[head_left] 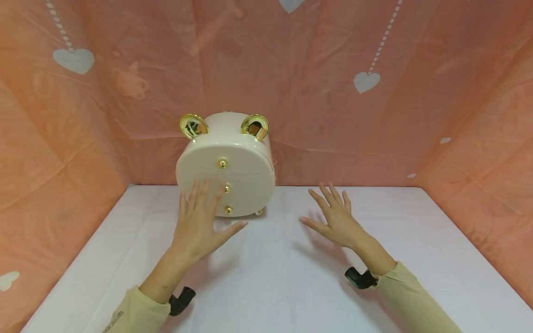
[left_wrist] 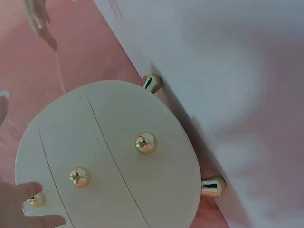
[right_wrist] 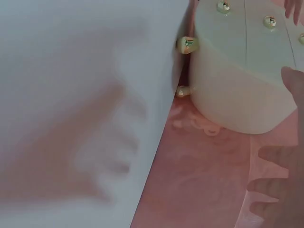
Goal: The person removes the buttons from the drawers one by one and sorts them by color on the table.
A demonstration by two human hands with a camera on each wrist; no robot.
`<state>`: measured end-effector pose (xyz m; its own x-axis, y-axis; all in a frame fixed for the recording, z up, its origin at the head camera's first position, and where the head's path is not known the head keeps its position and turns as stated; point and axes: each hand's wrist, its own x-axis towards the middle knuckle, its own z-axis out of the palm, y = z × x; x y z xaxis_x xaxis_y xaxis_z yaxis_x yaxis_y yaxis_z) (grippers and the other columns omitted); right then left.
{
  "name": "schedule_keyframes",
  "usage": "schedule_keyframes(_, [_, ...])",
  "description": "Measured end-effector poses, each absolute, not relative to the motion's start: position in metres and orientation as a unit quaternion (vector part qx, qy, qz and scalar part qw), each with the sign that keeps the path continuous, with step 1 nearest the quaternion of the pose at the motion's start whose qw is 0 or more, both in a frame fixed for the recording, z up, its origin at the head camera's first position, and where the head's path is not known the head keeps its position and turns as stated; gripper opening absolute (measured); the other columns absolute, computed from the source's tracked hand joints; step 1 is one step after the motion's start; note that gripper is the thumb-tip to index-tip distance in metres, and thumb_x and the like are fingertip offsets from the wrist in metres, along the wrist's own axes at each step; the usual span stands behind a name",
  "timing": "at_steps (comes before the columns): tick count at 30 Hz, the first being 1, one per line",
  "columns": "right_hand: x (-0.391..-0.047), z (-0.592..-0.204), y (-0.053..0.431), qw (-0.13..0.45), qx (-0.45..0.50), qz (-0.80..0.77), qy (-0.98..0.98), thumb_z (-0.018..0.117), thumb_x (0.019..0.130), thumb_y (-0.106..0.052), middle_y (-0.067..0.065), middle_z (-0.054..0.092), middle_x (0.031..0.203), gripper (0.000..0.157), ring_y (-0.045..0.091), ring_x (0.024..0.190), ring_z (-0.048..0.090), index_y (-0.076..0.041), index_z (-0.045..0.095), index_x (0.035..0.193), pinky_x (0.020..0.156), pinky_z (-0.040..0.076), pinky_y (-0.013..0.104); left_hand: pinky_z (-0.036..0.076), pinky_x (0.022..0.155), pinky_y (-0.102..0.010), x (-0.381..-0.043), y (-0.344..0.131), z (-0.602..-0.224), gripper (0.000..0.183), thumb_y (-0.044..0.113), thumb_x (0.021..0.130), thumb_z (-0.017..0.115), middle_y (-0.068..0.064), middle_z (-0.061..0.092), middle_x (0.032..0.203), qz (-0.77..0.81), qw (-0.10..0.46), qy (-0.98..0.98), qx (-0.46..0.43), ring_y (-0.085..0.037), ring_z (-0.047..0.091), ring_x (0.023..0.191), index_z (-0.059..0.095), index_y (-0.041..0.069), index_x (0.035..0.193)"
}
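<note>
A glossy cream storage box (head_left: 250, 178) with a rounded front stands at the back of the table, left of centre. Two gold ears (head_left: 255, 127) top it, and three round gold knobs (left_wrist: 145, 143) run down its front, which thin seams divide into drawers. My left hand (head_left: 195, 231) hovers in front of it, fingers spread and overlapping its lower left part in the head view. To the right of the box, my right hand (head_left: 339, 224) hangs over the table with its fingers spread. Neither hand holds anything. Short gold feet (left_wrist: 213, 186) support the box.
White cloth covers the table (head_left: 266, 286). Pink fabric (head_left: 316, 106) with pale hearts encloses it at the back and both sides, close behind the box. Black wrist-worn devices (head_left: 360, 278) sit at the sleeve cuffs.
</note>
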<state>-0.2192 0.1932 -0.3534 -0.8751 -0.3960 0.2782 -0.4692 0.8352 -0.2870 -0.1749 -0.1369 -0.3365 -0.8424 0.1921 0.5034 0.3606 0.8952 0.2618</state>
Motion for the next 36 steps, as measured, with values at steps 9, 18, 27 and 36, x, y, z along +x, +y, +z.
schedule_keyframes(9, [-0.226,-0.345,0.172,0.214,0.292,0.209,-0.908,0.07,0.085,-0.033,0.021,0.045,0.141,0.063,0.04,0.139,0.029,-0.002,0.049,0.135,0.109,0.02,0.061,0.04,0.092,-0.055,-0.193,-0.148,-0.333,0.068,0.041,0.075,0.07,-0.025,0.05,0.121,-0.197,0.414,-0.873,-0.166,-0.04,0.048,0.111,0.052,-0.002,0.123])
schedule_keyframes(18, [-0.232,-0.33,0.138,0.291,0.312,0.263,-0.865,0.069,0.085,-0.02,0.016,0.059,0.124,0.044,0.031,0.118,0.055,-0.002,0.058,0.124,0.099,0.044,0.046,0.042,0.077,-0.051,-0.211,-0.161,-0.316,0.044,0.027,0.08,0.061,-0.025,0.053,0.107,-0.205,0.511,-0.82,-0.153,-0.042,0.051,0.094,0.056,-0.005,0.11])
schedule_keyframes(27, [-0.24,-0.319,0.107,0.329,0.315,0.335,-0.825,0.069,0.083,-0.011,0.015,0.065,0.109,0.036,0.028,0.098,0.063,0.002,0.062,0.115,0.085,0.051,0.042,0.04,0.084,-0.052,-0.23,-0.169,-0.287,0.042,0.026,0.086,0.051,-0.028,0.05,0.11,-0.226,0.523,-0.809,-0.146,-0.043,0.05,0.099,0.055,-0.009,0.109])
schedule_keyframes(36, [-0.244,-0.311,0.084,0.312,0.318,0.392,-0.805,0.066,0.084,-0.006,0.017,0.067,0.106,0.033,0.028,0.087,0.066,0.004,0.061,0.115,0.074,0.056,0.036,0.038,0.088,-0.053,-0.242,-0.177,-0.271,0.044,0.027,0.089,0.049,-0.03,0.048,0.114,-0.201,0.491,-0.838,-0.128,-0.045,0.047,0.102,0.052,-0.01,0.113])
